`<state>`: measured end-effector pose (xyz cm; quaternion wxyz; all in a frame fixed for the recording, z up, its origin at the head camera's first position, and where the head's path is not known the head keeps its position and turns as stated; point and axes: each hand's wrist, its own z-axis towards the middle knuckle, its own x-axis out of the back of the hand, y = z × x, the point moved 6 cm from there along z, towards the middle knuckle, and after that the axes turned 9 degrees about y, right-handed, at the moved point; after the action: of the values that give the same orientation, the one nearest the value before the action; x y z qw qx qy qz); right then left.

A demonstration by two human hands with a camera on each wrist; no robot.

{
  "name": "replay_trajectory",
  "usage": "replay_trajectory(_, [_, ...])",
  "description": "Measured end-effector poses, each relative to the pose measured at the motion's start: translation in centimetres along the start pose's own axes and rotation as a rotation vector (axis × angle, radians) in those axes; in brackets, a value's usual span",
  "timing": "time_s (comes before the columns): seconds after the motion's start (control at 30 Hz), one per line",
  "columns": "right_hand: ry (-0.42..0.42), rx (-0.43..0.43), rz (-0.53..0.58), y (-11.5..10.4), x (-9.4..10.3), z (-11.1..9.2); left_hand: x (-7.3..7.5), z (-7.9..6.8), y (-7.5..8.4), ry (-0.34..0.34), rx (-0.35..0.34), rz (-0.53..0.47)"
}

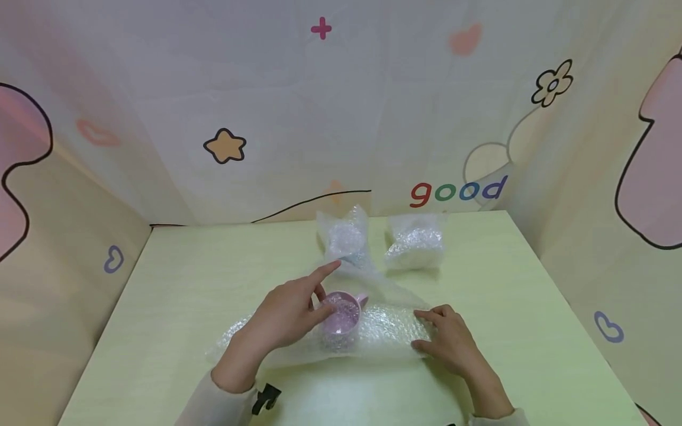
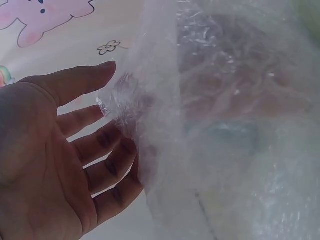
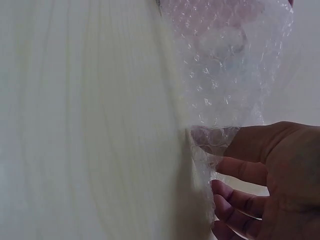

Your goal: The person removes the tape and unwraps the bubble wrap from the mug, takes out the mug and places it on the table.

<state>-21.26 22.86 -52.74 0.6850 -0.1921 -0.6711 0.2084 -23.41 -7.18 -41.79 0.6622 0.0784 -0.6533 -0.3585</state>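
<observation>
A pink mug (image 1: 348, 324) with crumpled bubble wrap inside it stands on a spread sheet of bubble wrap (image 1: 386, 325); its handle points to the far right. Over the mug's left side, my left hand (image 1: 288, 313) has its index finger stretched forward and its thumb at the rim. In the left wrist view, the fingers of the left hand (image 2: 65, 150) are spread beside a crumpled fold of wrap (image 2: 127, 102). My right hand (image 1: 450, 340) holds the sheet's right edge. In the right wrist view its thumb (image 3: 215, 140) shows through the clear film.
At the back of the pale wooden table (image 1: 176, 278) lie two bubble-wrapped bundles (image 1: 346, 234) (image 1: 415, 242), side by side. A printed cloth wall (image 1: 288, 106) encloses the table behind and at both sides. A small black clip-like piece (image 1: 266, 398) sits by the left sleeve.
</observation>
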Motion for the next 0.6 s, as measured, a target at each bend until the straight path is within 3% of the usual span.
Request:
replay_trajectory(0.4, [0.004,0.003,-0.002,0.0,0.0,0.1,0.0,-1.0,0.4,-0.036,-0.035,-0.022])
replay_trajectory(0.6, [0.005,0.002,0.002,0.1,0.0,0.0,0.0,-1.5,0.6,-0.022,-0.035,-0.027])
